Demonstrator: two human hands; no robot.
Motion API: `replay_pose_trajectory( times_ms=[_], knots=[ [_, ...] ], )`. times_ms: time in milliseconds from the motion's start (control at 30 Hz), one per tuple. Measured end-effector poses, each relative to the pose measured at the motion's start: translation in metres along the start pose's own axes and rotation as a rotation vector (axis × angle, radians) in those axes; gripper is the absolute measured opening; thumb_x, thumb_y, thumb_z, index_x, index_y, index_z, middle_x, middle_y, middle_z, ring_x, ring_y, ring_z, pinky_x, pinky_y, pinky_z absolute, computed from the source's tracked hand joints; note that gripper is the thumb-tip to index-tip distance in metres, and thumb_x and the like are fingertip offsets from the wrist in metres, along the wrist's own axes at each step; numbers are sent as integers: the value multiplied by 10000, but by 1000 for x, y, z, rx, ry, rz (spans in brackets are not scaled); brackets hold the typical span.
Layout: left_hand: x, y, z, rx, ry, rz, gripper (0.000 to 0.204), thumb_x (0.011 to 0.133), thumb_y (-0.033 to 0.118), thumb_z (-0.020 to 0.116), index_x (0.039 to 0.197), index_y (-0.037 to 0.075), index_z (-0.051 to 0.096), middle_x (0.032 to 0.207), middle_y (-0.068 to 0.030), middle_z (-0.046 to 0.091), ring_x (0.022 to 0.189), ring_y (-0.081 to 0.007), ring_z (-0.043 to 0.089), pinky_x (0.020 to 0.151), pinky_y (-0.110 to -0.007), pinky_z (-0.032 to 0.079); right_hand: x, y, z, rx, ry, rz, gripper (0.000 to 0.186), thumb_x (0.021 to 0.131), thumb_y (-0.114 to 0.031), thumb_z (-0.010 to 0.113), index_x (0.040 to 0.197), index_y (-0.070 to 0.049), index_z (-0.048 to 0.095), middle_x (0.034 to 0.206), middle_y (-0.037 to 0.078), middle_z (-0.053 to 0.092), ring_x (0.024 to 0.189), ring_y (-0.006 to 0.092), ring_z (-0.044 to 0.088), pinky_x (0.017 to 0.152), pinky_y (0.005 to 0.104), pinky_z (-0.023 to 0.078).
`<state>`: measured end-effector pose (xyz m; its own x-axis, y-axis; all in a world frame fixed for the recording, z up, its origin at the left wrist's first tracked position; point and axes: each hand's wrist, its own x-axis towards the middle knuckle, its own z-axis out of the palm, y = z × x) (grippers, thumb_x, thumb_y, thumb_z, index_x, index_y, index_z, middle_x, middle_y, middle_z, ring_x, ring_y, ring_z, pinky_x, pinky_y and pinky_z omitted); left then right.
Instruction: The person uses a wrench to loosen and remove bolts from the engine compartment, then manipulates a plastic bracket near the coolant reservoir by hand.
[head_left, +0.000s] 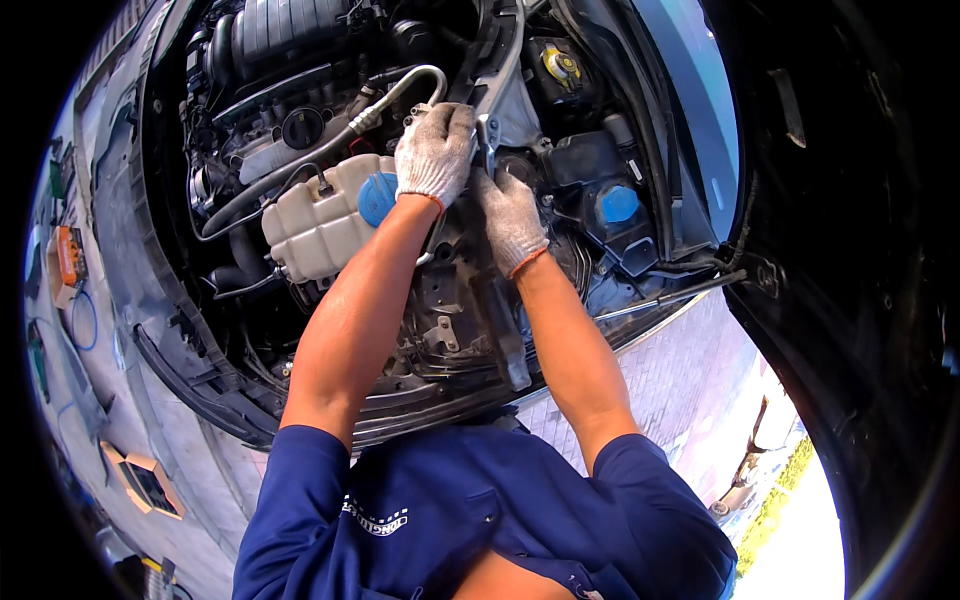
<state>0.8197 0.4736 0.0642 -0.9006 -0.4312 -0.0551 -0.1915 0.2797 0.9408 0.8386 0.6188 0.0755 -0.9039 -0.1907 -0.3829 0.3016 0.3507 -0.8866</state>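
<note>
Both my hands wear off-white knitted gloves and reach into an engine bay. My left hand (435, 155) is closed beside the bent end of a silver metal pipe (425, 72), just above the blue cap (377, 198) of a beige plastic reservoir (330, 222). What its curled fingers hold is hidden. Slightly nearer and to its right, my right hand (512, 218) closes on a silver wrench-like tool (490, 138). The tool's rounded head sticks up past the fingers, close to my left hand; its lower part is covered by the glove.
A ribbed black engine cover (290, 40) and a black oil cap (302, 129) lie at the far left. Right of my hands are a blue-capped reservoir (618, 205) and a yellow cap (560, 66). A dark raised panel (850, 250) fills the right side, with a thin rod (670, 297) reaching toward it.
</note>
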Motion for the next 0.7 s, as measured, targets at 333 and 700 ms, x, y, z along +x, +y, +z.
replay_pose_trajectory(
  times_ms=[333, 700],
  knots=[
    [42, -2, -8, 786, -447, 363, 381, 911, 193, 670, 1291, 173, 666, 1185, -217, 658, 1083, -404, 687, 918, -472, 577, -47, 22, -41, 500, 46, 206, 235, 1010, -236, 688, 904, -33, 632, 679, 49, 592, 551, 163, 561, 510, 322, 470],
    [23, -11, -10, 592, -282, 558, 257, 874, 249, 775, 1004, 48, 681, 1021, -190, 658, 958, -405, 685, 853, -474, 575, -62, 48, -48, 434, 53, 209, 280, 1010, -234, 680, 810, -54, 602, 616, 46, 565, 484, 165, 536, 465, 309, 442]
  ],
)
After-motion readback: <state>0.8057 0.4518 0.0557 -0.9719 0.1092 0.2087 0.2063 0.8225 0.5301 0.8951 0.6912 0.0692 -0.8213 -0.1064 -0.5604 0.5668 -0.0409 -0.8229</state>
